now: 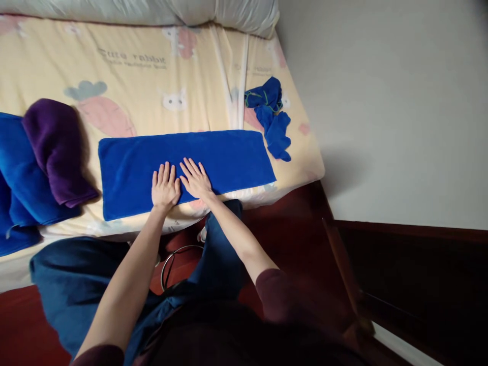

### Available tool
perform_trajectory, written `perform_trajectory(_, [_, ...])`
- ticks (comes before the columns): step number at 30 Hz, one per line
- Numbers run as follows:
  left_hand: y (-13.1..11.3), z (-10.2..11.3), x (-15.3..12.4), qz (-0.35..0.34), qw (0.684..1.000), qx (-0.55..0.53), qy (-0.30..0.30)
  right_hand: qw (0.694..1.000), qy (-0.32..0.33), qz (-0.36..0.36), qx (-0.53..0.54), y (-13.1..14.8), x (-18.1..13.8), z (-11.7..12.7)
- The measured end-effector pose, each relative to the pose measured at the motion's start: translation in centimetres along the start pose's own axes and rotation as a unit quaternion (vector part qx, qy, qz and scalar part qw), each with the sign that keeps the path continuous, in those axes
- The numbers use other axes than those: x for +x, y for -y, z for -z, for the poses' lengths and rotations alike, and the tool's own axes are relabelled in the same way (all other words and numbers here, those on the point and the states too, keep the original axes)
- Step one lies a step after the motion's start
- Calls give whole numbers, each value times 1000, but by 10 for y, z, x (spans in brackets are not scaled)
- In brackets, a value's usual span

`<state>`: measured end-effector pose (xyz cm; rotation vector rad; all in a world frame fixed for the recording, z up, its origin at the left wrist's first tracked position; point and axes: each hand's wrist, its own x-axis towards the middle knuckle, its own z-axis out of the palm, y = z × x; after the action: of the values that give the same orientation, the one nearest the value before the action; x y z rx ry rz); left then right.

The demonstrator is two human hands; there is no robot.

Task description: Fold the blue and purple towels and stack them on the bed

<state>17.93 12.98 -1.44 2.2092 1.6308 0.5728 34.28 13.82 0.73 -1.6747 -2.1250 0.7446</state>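
A blue towel (229, 155), folded into a long strip, lies flat along the near edge of the bed (152, 71). My left hand (164, 186) rests palm down on the towel's middle, fingers stretched out. My right hand (195, 179) lies flat beside it, fingers spread, almost touching the left. Neither hand holds anything.
A purple towel (57, 147) lies on folded blue towels (15, 168) at the left. A small crumpled blue cloth (272, 117) sits near the bed's right corner. A pale pillow (171, 12) lines the far side. Grey wall at right, dark wooden furniture (400, 274) below it.
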Motion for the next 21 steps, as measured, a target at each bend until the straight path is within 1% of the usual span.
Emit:
perform_trajectory(2, [7,9,-6,8,1000,0,-9,1000,3,8,-30,-5,-2,3])
perform_trajectory(5, [25,29,-21,49,999,4,-21,996,-16,8,-83,-23,-9,11])
perform_trajectory(8, [45,50,-36,89,996,0,-31,992,-39,-18,-122,-54,-17,25])
perform_trajectory(10, [57,59,-43,99,994,1,-43,989,-48,-45,-136,-78,-23,40])
perform_trajectory(14, [71,64,-52,103,992,28,-73,984,-55,-76,-154,-128,-36,73])
perform_trajectory(17, [72,63,-53,118,990,24,-74,979,-61,-107,-162,-159,-45,93])
perform_trajectory(21, [71,63,-53,124,989,26,-70,971,-78,-155,-166,-191,-56,112])
